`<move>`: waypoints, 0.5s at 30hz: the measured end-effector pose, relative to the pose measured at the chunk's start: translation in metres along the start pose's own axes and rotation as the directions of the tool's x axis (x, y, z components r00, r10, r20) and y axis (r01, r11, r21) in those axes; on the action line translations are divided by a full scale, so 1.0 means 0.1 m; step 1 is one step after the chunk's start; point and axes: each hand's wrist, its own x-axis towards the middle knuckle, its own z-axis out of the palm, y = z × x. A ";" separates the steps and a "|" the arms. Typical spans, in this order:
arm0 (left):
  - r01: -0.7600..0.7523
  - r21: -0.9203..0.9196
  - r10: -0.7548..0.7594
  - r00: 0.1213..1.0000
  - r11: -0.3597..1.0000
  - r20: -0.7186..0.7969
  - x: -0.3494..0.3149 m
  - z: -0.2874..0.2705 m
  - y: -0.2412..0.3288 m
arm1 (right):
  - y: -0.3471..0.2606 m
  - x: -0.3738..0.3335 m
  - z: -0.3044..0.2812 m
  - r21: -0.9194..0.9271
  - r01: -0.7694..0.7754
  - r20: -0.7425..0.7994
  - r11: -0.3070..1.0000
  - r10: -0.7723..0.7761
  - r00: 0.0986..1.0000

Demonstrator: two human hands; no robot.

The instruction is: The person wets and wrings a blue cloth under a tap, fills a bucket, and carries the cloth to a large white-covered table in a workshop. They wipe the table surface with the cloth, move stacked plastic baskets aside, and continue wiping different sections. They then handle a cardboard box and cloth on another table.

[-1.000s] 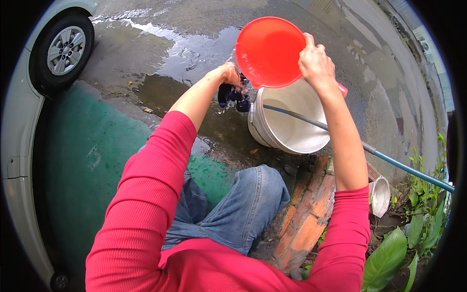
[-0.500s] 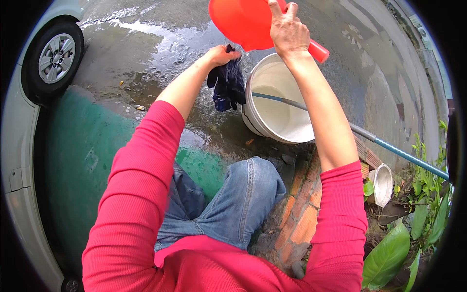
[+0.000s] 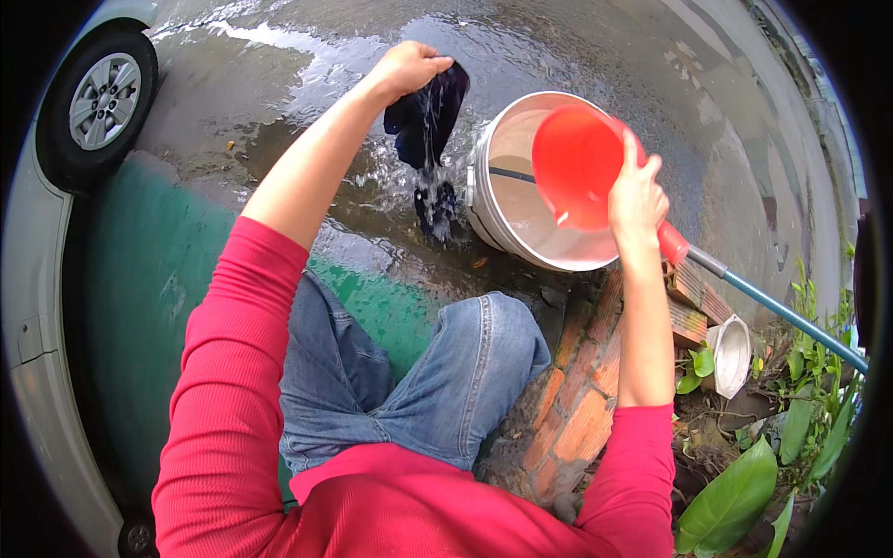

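Observation:
My left hand (image 3: 407,70) pinches the top edge of a wet dark navy cloth (image 3: 423,116), which hangs over the wet ground left of the bucket. Water streams off it and splashes below; whether the dark piece at its lower end is joined to it is hard to tell. In my right hand (image 3: 638,200) is the handle of a red plastic dipper (image 3: 572,163), fingers closed round it. The dipper is tilted above the mouth of a white bucket (image 3: 484,209), hiding part of the inside.
A grey-blue hose (image 3: 781,307) runs from inside the bucket to the right. Low brickwork (image 3: 577,418) lies beside my knee, with a white pot (image 3: 730,356) and green plants (image 3: 735,498) beyond. A car wheel (image 3: 104,100) stands at the left, by green-painted ground (image 3: 167,270).
The red dipper has come down and right, from above the cloth to over the bucket. My left hand has risen slightly with the cloth, and water now runs off it.

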 end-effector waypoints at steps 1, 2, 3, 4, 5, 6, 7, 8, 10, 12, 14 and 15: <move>-0.013 -0.049 0.012 1.000 0.999 -0.016 -0.05 -0.08 0.14 | 0.08 -0.08 0.15 0.021 0.059 0.073 0.998 -0.061 0.996; -0.028 -0.100 0.025 0.999 0.995 -0.037 -0.10 -0.16 0.29 | 0.16 -0.11 0.25 0.027 0.113 0.214 0.993 -0.116 0.970; -0.022 -0.111 0.019 0.999 0.994 -0.035 -0.15 -0.26 0.46 | 0.14 -0.14 0.33 0.081 0.124 0.185 0.989 -0.137 0.973; -0.039 -0.125 0.034 0.999 0.991 -0.039 -0.22 -0.37 0.64 | 0.07 -0.14 0.34 0.164 0.148 0.229 0.975 -0.184 0.956; -0.041 -0.276 0.044 0.999 0.960 0.003 -0.29 -0.48 0.82 | -0.08 -0.13 0.32 0.202 0.148 0.256 0.968 -0.198 0.946; -0.095 -0.449 0.103 0.995 0.888 -0.005 -0.36 -0.60 0.98 | -0.28 -0.08 0.26 0.472 0.250 0.176 0.845 -0.368 0.913; -0.117 -0.558 0.147 0.989 0.821 0.008 -0.42 -0.73 1.13 | -0.52 0.02 0.13 0.633 0.315 0.043 0.708 -0.438 0.898; -0.135 -0.659 0.193 0.981 0.740 0.015 -0.46 -0.87 1.25 | -0.86 0.06 0.01 0.767 0.362 -0.070 0.530 -0.491 0.868; -0.321 -0.709 0.299 0.941 0.628 -0.161 -0.50 -1.22 1.37 | -1.52 0.23 -0.18 0.860 0.408 -0.250 0.306 -0.445 0.860; -0.385 -0.725 0.369 0.909 0.571 -0.193 -0.54 -1.65 1.22 | -1.98 0.49 -0.29 0.928 0.348 -0.256 0.135 -0.445 0.858; -0.431 -0.707 0.232 0.902 0.561 -0.365 -0.64 -2.05 0.74 | -2.16 0.68 -0.41 0.948 -0.099 -0.033 -0.302 -0.403 0.915; -0.320 -0.694 0.053 0.925 0.645 -0.377 -0.71 -2.17 0.42 | -2.18 0.75 -0.44 0.899 -0.130 -0.070 -0.418 -0.430 0.900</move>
